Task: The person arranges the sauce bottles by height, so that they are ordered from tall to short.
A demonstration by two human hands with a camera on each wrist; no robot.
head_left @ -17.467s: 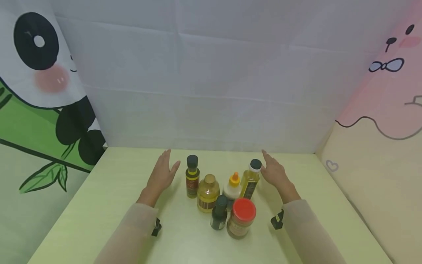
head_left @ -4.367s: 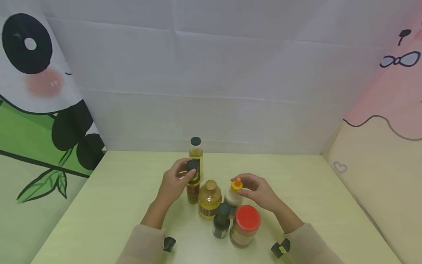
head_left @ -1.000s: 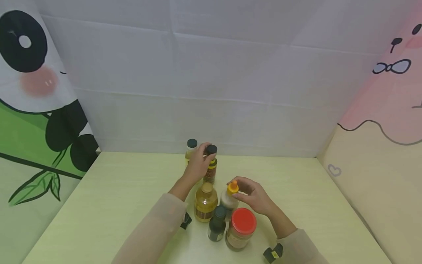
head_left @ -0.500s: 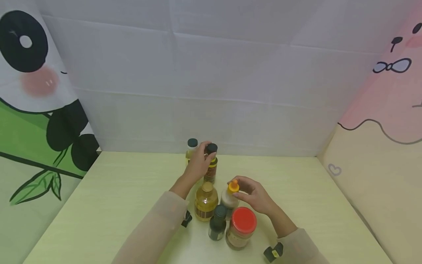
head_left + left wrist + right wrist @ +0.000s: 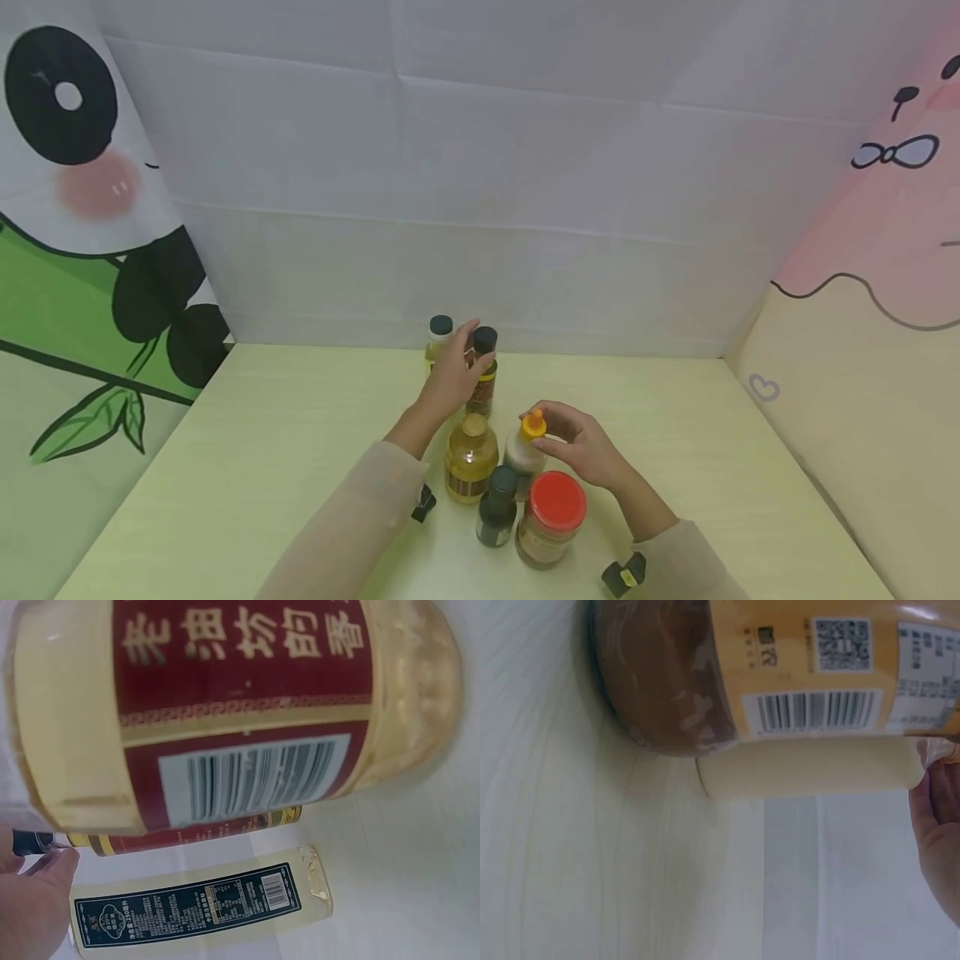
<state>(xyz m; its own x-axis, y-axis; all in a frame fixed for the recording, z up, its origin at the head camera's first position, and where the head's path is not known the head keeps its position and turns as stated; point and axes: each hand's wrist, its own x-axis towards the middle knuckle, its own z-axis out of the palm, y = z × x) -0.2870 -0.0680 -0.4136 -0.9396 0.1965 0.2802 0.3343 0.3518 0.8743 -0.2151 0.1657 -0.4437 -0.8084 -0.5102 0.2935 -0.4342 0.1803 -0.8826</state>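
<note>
My left hand (image 5: 450,375) is at the neck of a slim bottle with a black cap and dark red label (image 5: 482,392), standing at the back. Its fingers and thumb look spread slightly apart around the cap, not pressed on it. In the left wrist view, thumb and fingertips show by that neck. Just left, partly behind the hand, stands a dark-capped bottle of yellow liquid (image 5: 187,907). My right hand (image 5: 581,442) pinches the yellow cap of a cream-coloured squeeze bottle (image 5: 522,454) between thumb and fingers. That bottle stands upright, its lower part hidden by nearer containers.
A round amber bottle (image 5: 471,462) stands in front of the left hand. Nearer are a small dark bottle (image 5: 497,512) and a red-lidded jar (image 5: 551,521) of brown contents. All stand on a pale table (image 5: 285,467) before a white cloth backdrop (image 5: 525,208).
Earlier, the yellow-liquid bottle went from the right to the back left, and the red-labelled bottle moved back and right. Just now, my left fingers loosen from its cap; my right hand stays put.
</note>
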